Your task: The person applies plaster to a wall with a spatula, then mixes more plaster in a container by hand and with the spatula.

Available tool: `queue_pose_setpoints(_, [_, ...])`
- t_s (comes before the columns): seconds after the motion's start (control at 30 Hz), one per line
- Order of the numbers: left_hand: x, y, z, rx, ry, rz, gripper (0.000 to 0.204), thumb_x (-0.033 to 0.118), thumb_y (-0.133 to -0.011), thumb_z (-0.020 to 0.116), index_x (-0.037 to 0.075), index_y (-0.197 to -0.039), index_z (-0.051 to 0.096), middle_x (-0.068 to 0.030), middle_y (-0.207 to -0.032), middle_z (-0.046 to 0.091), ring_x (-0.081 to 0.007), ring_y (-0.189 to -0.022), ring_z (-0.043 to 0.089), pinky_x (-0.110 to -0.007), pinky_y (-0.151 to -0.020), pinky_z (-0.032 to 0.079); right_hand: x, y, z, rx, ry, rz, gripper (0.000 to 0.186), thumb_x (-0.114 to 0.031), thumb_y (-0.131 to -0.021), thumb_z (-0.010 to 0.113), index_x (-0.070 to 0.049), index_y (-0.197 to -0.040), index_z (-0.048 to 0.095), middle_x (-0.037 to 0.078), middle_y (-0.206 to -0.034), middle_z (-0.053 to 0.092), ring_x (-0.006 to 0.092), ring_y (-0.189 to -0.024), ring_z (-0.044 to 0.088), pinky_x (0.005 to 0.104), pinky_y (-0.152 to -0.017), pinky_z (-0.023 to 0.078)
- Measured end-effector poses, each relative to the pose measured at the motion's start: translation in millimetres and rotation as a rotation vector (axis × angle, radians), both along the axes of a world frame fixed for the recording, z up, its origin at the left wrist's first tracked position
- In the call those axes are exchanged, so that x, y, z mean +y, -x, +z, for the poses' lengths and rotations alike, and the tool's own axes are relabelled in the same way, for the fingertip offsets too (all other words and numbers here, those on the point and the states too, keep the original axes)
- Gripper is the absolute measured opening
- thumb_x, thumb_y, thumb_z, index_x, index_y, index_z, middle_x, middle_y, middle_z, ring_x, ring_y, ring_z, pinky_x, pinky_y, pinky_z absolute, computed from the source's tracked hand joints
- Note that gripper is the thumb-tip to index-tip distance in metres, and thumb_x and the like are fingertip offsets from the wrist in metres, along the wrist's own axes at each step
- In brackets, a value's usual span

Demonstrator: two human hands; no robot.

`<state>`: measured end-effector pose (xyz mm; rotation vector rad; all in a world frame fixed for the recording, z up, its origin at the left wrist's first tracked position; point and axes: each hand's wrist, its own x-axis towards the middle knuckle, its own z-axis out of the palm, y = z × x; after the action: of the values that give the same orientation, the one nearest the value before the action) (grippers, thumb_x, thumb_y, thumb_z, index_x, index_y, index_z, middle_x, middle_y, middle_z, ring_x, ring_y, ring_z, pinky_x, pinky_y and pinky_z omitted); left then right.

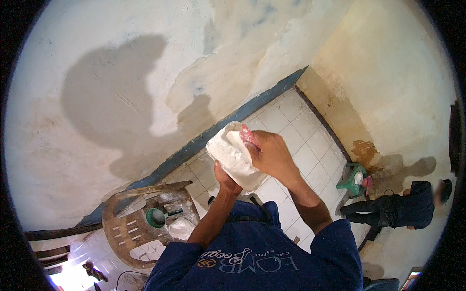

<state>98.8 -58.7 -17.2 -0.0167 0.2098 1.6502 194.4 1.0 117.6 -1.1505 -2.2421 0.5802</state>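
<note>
My left hand [225, 177] grips the lower left side of a pale rectangular container [232, 157] holding white paste or powder, its thumb up along the side. My right hand [273, 156] is closed on a pink-red tool [247, 135], smeared with white, at the container's right part. The working end of that tool is partly hidden in the container and behind my fingers.
A worn plastic armchair [114, 213] holds a green dipper [156, 217] and white material [180, 227]. A co-worker [410, 208] in dark clothing stands right, near a green stool [349, 183] with containers on it. Walls [242, 43] border the tiled floor [310, 160].
</note>
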Motion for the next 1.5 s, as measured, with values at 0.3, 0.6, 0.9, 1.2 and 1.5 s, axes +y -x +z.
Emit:
queue_pose_setpoints(0.3, [-2.2,-3.1,-3.2,0.106,0.063,0.040,0.074,0.061,-0.086,0.029,0.013,-0.142,0.032,-0.0125,-0.140,0.041,-0.0342,-0.126,0.043,-0.048,-0.104,0.035,-3.4,6.6,2.5,-0.281,-0.061,-0.094,0.012,-0.008,-0.077,0.059,0.001,-0.085,0.061,0.018,-0.079,0.061,0.0367,-0.071,0.061,0.0452,-0.061,0.049])
queue_pose_setpoints(0.6, [-3.9,-2.2,-0.8,0.162,0.136,0.029,0.079,0.062,-0.080,0.037,0.014,-0.142,0.032,-0.0117,-0.140,0.041,-0.0334,-0.126,0.042,-0.048,-0.104,0.034,-9.3,10.4,-4.9,-0.259,-0.067,-0.015,0.014,-0.007,-0.078,0.058,0.002,-0.087,0.062,0.017,-0.078,0.062,0.0350,-0.070,0.063,0.0441,-0.061,0.050])
queue_pose_setpoints(0.9, [-7.5,-2.6,-2.2,0.070,0.096,0.034,0.072,0.051,-0.081,0.046,0.011,-0.140,0.034,-0.0098,-0.136,0.045,-0.0292,-0.124,0.044,-0.044,-0.106,0.033,-16.5,14.4,-4.6,-0.264,0.015,0.015,0.018,-0.010,-0.079,0.057,0.001,-0.091,0.063,0.020,-0.084,0.064,0.0367,-0.070,0.063,0.0444,-0.062,0.050])
queue_pose_setpoints(1.2, [-7.7,-4.5,-9.8,0.064,0.054,0.054,0.071,0.052,-0.080,0.050,0.012,-0.137,0.038,-0.0093,-0.132,0.048,-0.0286,-0.122,0.046,-0.044,-0.105,0.035,-23.7,17.9,-12.5,-0.207,0.038,0.059,0.016,-0.011,-0.079,0.057,0.001,-0.088,0.062,0.019,-0.080,0.063,0.0376,-0.069,0.061,0.0451,-0.062,0.049])
queue_pose_setpoints(1.5, [-6.8,-3.8,-11.8,0.069,-0.013,0.060,0.066,0.053,-0.086,0.039,0.008,-0.135,0.040,-0.0118,-0.128,0.052,-0.0296,-0.116,0.051,-0.044,-0.101,0.039,-16.8,9.8,-18.4,-0.003,0.037,0.114,0.013,-0.011,-0.077,0.059,-0.001,-0.084,0.060,0.019,-0.074,0.060,0.0391,-0.069,0.059,0.0456,-0.062,0.047])
